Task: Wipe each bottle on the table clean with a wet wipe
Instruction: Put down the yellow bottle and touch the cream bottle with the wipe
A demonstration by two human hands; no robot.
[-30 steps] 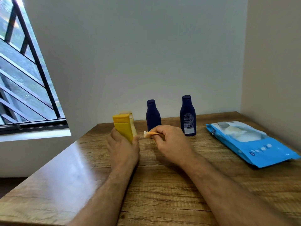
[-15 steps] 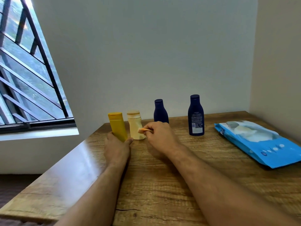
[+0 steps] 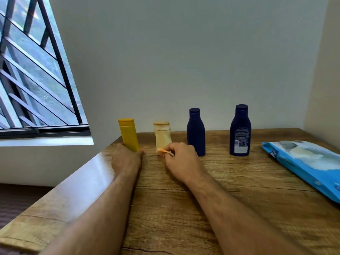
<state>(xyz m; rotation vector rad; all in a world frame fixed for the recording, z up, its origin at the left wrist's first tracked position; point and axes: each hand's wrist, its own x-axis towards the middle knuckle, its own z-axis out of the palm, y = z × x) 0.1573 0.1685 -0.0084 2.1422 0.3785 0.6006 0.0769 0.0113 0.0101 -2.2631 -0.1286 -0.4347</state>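
Note:
Along the back of the wooden table (image 3: 220, 199) stands a row of bottles: a yellow bottle (image 3: 128, 134), a cream bottle (image 3: 162, 136), and two dark blue bottles (image 3: 196, 131) (image 3: 240, 130). My left hand (image 3: 127, 159) grips the foot of the yellow bottle, which rests upright on the table. A small wadded wet wipe (image 3: 164, 151), stained orange, is pinched in my right hand (image 3: 181, 160) just in front of the cream bottle's base.
A blue pack of wet wipes (image 3: 309, 166) lies at the right of the table. The walls close in behind and to the right. A barred window (image 3: 33, 80) is at the left, beyond the table's left edge.
My left hand carried the yellow bottle from a raised, tilted hold down to the table, upright at the left end of the row. My right hand with the wipe shifted toward the cream bottle.

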